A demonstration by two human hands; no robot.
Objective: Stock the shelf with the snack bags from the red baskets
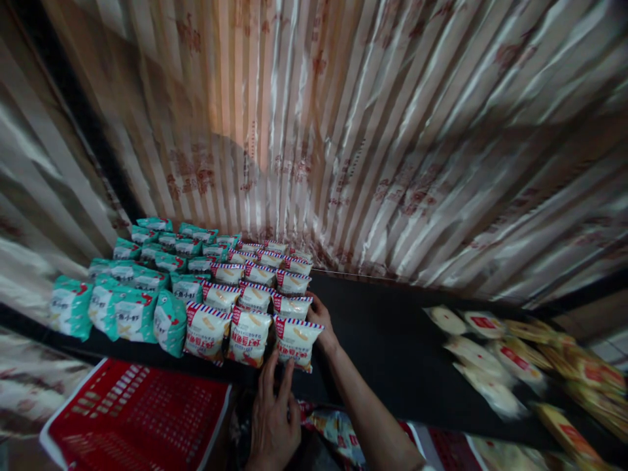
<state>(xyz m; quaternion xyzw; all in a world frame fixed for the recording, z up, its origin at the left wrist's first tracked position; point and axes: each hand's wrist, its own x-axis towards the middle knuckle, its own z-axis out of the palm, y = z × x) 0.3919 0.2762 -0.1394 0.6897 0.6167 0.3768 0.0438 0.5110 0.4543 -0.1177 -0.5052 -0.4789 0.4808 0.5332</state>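
Note:
Rows of white snack bags (249, 335) with red labels and striped top edges stand on a black shelf (380, 353). My left hand (275, 418) is below the front row, its fingers stretched up to the lower edges of the middle and right front bags. Along the right side of the rows, my right hand (321, 322) lies against the rightmost bags, including the front right snack bag (296, 341). Its fingers are stretched out, with the tips partly hidden behind the bags. Neither hand is wrapped round anything.
Teal snack bags (135, 314) fill the shelf's left part. Flat packs in clear wrap (475, 356) and yellow packs (579, 366) lie at the right. Below stands a red basket (147, 412) with a white rim. Striped sheeting (314, 131) hangs behind.

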